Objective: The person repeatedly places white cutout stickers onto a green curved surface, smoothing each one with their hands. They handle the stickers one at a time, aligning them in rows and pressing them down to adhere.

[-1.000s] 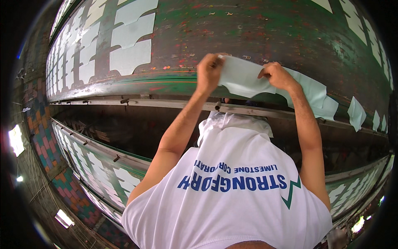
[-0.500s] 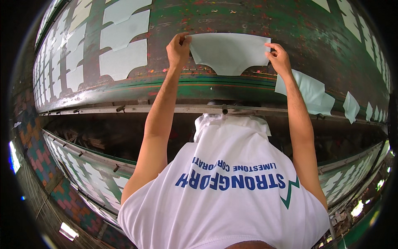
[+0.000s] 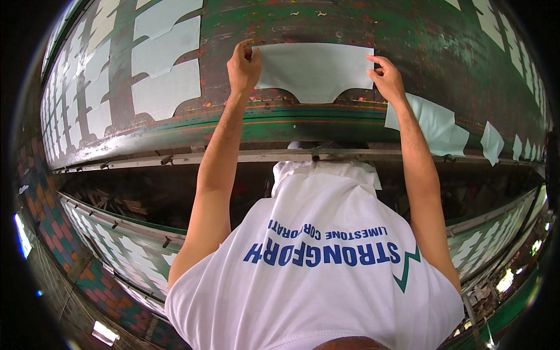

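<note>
A pale white cut fabric panel [image 3: 315,67] lies against the dark, paint-stained green table [image 3: 262,125] in front of me. Its top edge is straight, and its lower edge curves in to a narrower middle tab. My left hand [image 3: 244,67] is closed at the panel's left edge, fingers curled by the upper corner. At the opposite edge, my right hand [image 3: 387,79] pinches the side with thumb and forefinger. Close to my right forearm, a loose stack of similar white pieces [image 3: 434,125] rests slightly rumpled near the table's front edge.
Rows of similar white panels [image 3: 166,87] lie flat to the left, with more at the far right [image 3: 490,23]. Smaller-looking white piles [image 3: 492,143] continue along the front edge to the right. A metal rail with pegs [image 3: 315,155] runs between me and the table.
The panel's lower left corner has come down and spread out, so the panel now looks flatter and squarer. Both hands stay at its two sides, the left hand's fingers more curled.
</note>
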### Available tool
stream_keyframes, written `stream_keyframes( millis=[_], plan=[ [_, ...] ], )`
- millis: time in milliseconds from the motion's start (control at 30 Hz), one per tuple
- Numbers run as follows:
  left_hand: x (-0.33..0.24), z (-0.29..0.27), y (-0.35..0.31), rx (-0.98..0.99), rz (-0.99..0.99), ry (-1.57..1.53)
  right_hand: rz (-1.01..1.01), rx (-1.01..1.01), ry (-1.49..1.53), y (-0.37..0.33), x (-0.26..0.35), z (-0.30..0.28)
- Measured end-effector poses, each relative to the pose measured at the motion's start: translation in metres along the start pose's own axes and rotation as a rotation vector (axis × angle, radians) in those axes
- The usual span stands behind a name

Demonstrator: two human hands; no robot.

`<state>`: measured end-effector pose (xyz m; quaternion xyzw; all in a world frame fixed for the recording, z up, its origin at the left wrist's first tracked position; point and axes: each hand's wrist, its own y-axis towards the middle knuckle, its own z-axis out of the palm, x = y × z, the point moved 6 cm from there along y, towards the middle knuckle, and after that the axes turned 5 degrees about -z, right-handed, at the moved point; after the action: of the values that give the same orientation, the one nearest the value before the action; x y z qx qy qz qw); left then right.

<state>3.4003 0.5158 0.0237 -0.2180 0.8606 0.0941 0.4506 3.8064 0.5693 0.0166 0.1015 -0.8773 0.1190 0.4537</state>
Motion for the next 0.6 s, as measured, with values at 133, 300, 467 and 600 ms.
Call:
stream_keyframes(
  millis=[133, 300, 467, 600],
  plan=[
    [-0.008, 0.003, 0.000, -0.067, 0.183, 0.172, -0.051, -0.008, -0.024, 0.000, 0.001, 0.000],
    [-0.046, 0.050, -0.037, -0.010, 0.707, 0.354, -0.022, 0.013, 0.055, -0.001, -0.005, 0.000],
    [-0.117, 0.176, -0.108, 0.228, 0.901, 0.471, 0.008, -0.164, 0.264, -0.003, -0.013, -0.008],
    [-0.146, 0.221, -0.127, 0.309, 0.820, 0.473, 0.085, -0.292, 0.338, -0.014, -0.030, -0.028]
  ],
)
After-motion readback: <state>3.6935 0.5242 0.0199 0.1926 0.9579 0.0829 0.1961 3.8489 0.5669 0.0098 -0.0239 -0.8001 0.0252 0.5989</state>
